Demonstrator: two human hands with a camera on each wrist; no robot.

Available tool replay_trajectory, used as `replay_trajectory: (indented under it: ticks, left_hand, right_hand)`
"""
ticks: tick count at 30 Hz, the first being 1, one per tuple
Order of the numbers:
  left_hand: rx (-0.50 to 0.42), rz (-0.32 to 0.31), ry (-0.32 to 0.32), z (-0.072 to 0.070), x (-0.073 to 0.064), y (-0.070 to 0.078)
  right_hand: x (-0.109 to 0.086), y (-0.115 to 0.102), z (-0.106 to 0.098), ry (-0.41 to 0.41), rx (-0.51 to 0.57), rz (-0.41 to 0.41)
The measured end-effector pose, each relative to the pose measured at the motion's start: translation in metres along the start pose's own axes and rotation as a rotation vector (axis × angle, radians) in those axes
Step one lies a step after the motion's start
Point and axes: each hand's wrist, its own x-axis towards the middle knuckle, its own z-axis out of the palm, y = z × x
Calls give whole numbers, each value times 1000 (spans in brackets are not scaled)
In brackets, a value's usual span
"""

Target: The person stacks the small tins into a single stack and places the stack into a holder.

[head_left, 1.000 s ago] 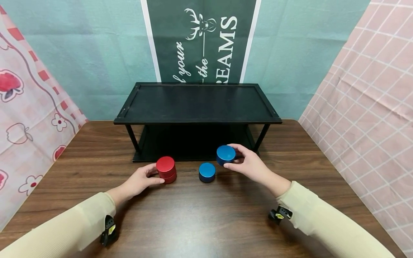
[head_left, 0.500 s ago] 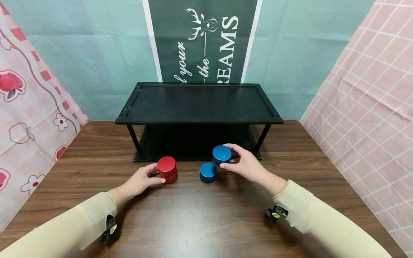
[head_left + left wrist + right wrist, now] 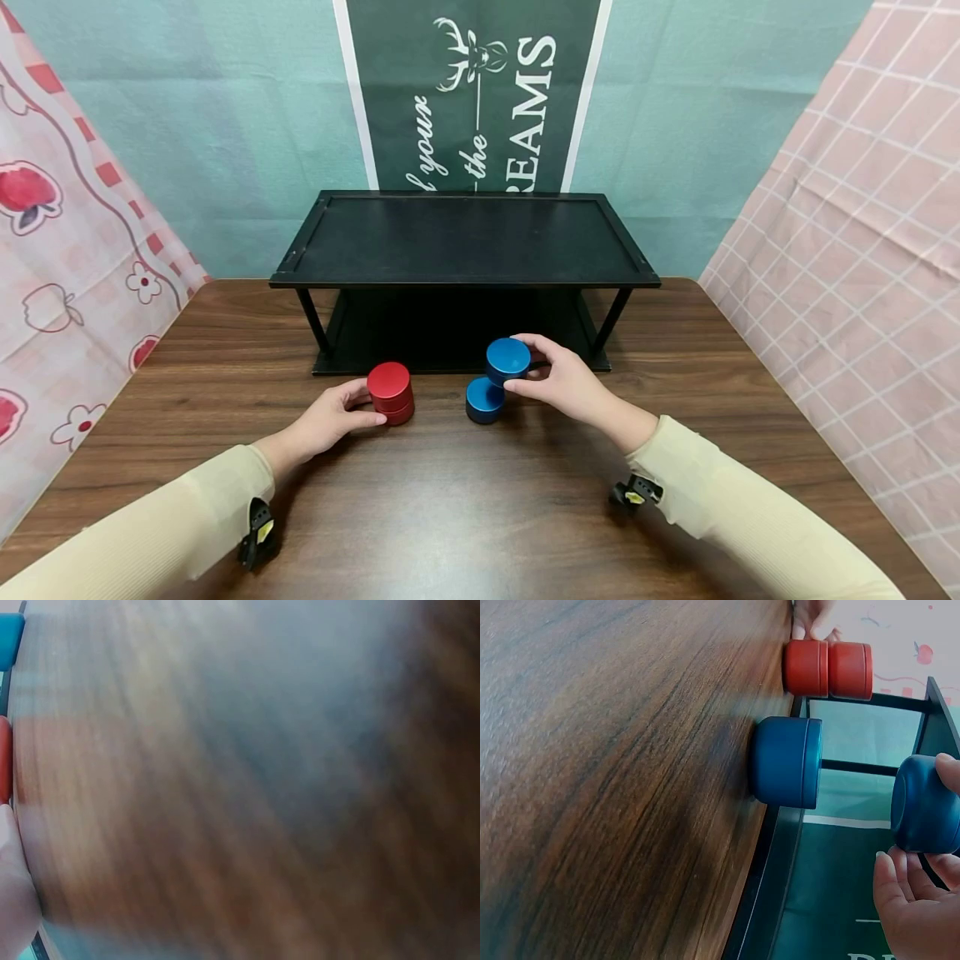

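Two round red tins (image 3: 389, 395) stand stacked on the table, left of centre. My left hand (image 3: 330, 422) grips the stack from its left side, thumb at the front near the lower tin. One blue tin (image 3: 483, 405) stands alone to their right. My right hand (image 3: 564, 381) pinches a second blue tin (image 3: 507, 358) between thumb and fingers, held up behind and slightly right of the standing one. A gap shows between the two blue tins in the right wrist view, where the held tin (image 3: 924, 804) is slightly tilted. The left wrist view catches only a red edge (image 3: 5, 760) and blurred table.
Behind the tins is a black two-level rack (image 3: 465, 237), its lower shelf (image 3: 450, 333) near the tins. The wooden table (image 3: 450, 508) extends toward me. Cloths hang at the back and both sides. Each wrist wears a black camera strap.
My right hand has carried the blue tin leftward, so that it now overlaps the standing blue tin in the head view. The left hand has stayed on the red stack.
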Motion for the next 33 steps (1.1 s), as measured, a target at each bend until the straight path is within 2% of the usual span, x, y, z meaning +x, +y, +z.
replay_trajectory:
  ticks: [3,8,10,33]
  left_hand:
    - [5,7,7,0,0,0]
    - [6,0,5,0,0,1]
    - [7,0,2,0,0,1]
    - [5,5,-3,-1,0,0]
  right_hand:
    - [-2,-11,0,-5,4,1]
    - [-1,-14,1,-8,6,6]
    - [2,-5,3,-8,13,-2]
    - [6,-9,10,-16,8,-11]
